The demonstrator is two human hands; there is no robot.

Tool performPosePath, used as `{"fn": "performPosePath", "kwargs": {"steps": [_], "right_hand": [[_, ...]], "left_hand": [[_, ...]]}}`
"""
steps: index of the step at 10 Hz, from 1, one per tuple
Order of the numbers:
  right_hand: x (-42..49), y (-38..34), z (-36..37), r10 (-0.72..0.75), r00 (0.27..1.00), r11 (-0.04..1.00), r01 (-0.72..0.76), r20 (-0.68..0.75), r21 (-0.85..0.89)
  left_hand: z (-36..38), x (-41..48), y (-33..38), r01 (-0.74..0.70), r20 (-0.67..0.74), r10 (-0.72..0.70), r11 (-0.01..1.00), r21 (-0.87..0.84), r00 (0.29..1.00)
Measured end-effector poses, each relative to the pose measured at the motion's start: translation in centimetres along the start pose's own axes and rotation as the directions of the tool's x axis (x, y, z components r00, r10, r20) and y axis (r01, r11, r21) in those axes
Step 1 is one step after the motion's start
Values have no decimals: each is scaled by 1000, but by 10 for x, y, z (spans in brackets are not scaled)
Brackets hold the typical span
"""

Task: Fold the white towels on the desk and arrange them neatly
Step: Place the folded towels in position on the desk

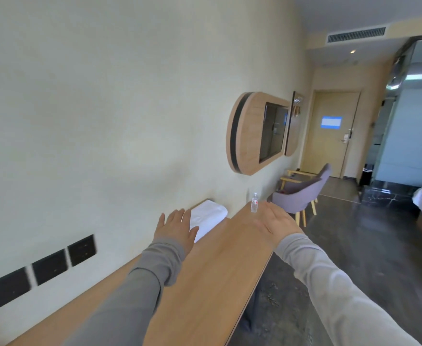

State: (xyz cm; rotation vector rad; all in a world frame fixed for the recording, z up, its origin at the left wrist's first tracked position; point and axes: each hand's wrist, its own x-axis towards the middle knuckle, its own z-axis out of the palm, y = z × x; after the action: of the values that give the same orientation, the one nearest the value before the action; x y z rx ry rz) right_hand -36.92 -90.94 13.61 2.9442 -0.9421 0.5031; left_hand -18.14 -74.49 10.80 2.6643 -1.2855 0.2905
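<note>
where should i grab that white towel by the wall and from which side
Probably by its long edge facing the room, coming in across the desk. The towel lies flat and folded with its other long edge against the wall, so fingers have no way in there. The left hand, open by its near end, looks best placed: fingers under that edge, thumb on top.

pale wall (105, 108), dark floor (367, 245), grey armchair (302, 193), closed door (329, 133).

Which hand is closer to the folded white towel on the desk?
Left. The left hand is at the near edge of the towel, fingers straight; the right hand is apart from it, by the small bottle.
</note>
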Motion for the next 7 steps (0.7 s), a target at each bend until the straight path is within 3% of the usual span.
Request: {"fn": "performPosePath", "kwargs": {"steps": [3, 5, 7], "right_hand": [[69, 70, 24, -11, 999, 997, 14, -38, 70], [158, 113, 48, -33, 997, 999, 35, -70, 22], [223, 172, 65, 35, 998, 997, -30, -59, 73]], "left_hand": [[8, 100, 47, -15, 19, 14, 996, 87, 1000], [32, 203, 55, 22, -29, -20, 996, 86, 999], [66, 284, 81, 0, -16, 1, 998, 62, 1000]]}}
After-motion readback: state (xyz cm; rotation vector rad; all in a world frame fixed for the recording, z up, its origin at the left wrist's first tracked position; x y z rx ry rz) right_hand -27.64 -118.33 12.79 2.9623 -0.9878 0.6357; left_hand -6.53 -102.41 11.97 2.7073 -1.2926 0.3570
